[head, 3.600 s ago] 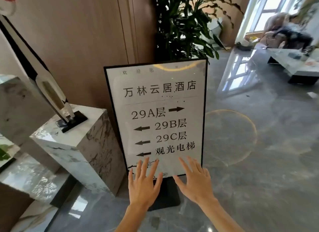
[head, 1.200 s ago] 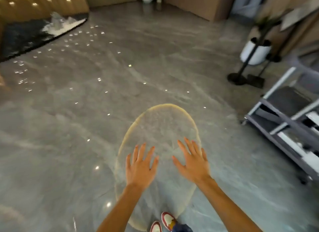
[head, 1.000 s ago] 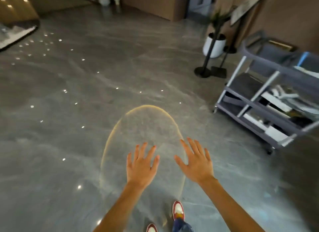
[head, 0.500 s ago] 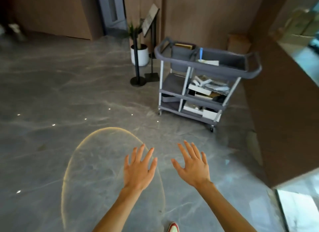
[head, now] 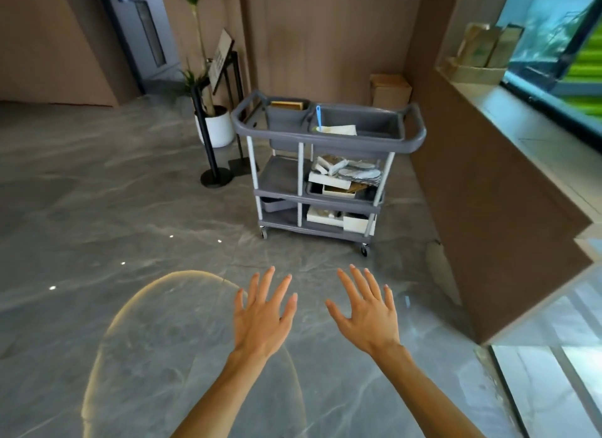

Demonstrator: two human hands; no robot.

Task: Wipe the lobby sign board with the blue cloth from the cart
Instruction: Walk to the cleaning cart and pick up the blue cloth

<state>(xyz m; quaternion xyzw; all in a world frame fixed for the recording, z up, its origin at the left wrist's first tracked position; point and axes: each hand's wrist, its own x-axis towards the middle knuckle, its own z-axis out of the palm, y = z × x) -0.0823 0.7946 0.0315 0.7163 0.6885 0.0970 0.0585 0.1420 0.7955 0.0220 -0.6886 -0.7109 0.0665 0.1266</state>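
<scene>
Task barely begun, by my reading: nothing fetched, nothing wiped. The lobby sign board to be cleaned was not in view. A small tilted placard on a black stand (head: 222, 56) stood at about 11 o'clock, beside a potted plant (head: 216, 124), but I could not say it was the board meant.

The cart (head: 327, 163), grey with three shelves on castors, stood at about 12 o'clock, well apart from the person, across a stretch of grey marble floor (head: 97, 193). No blue cloth could be picked out on it. The one blue thing showing was a thin handle (head: 319, 118) standing in the top tray, next to something flat and white (head: 338, 130); more like a brush than a cloth, though too small to be sure. Lower shelves held white boxes and silvery packets (head: 345, 176). The cloth may have lain deeper in a tray, hidden by the rim.

Left to do, as I judged it: walk to the cart, find and take the cloth, return to the board, wipe.

Left hand (head: 264, 317) was held out at about 6 o'clock, palm down, fingers straight and fanned, holding nothing, touching nothing. Right hand (head: 368, 313) just beside it, the same: spread flat, empty, in the air above the floor. A wood-clad counter (head: 488, 176) ran along 2 o'clock
</scene>
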